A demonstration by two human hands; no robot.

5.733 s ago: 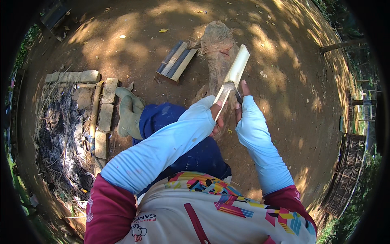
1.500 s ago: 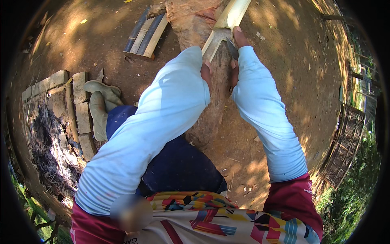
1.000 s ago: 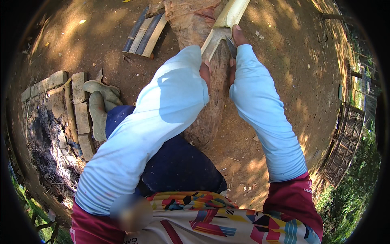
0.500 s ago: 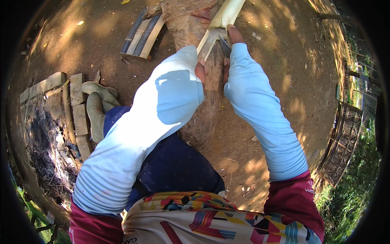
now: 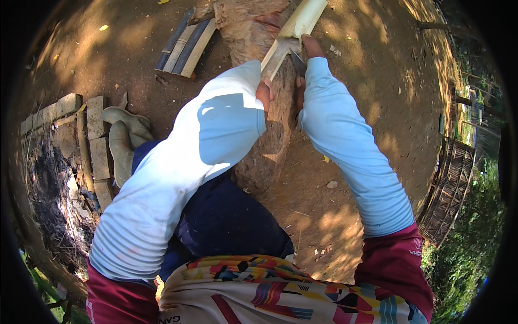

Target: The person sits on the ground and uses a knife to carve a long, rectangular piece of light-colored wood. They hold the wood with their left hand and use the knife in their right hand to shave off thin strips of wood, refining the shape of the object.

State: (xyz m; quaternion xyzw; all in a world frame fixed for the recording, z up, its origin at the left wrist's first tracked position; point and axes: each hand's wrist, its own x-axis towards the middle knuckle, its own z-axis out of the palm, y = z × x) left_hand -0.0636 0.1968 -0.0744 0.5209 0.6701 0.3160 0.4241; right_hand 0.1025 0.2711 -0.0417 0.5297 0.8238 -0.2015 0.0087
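Head view: a brown log (image 5: 251, 38) lies on bare earth, its near end beside the person's dark blue trouser leg (image 5: 232, 218). Over the log's right side is a pale bamboo piece (image 5: 303, 20), slanted up and to the right; its upper part is a smooth trough, and below a rough notch it narrows to a split end. Whether it rests on the log or is held clear of it, I cannot tell. The left hand (image 5: 264, 94), over the middle of the log, has its fingers closed around that split end, though the sleeve hides much of the grip. The right hand (image 5: 312, 48), at the log's right edge, holds a knife (image 5: 298, 63) in a narrow grip; the handle is hidden. Its thumb lies against the bamboo's right edge, and the blade tip reaches the notch. Both forearms wear light blue sleeves (image 5: 350, 140). Left of the log's far end sits a row of dark and pale slats (image 5: 189, 46). Farther left of the log are rubber boots (image 5: 123, 143), then bricks (image 5: 99, 156) edging a patch of ash (image 5: 46, 178). Well right of the log stands a woven panel (image 5: 450, 189).
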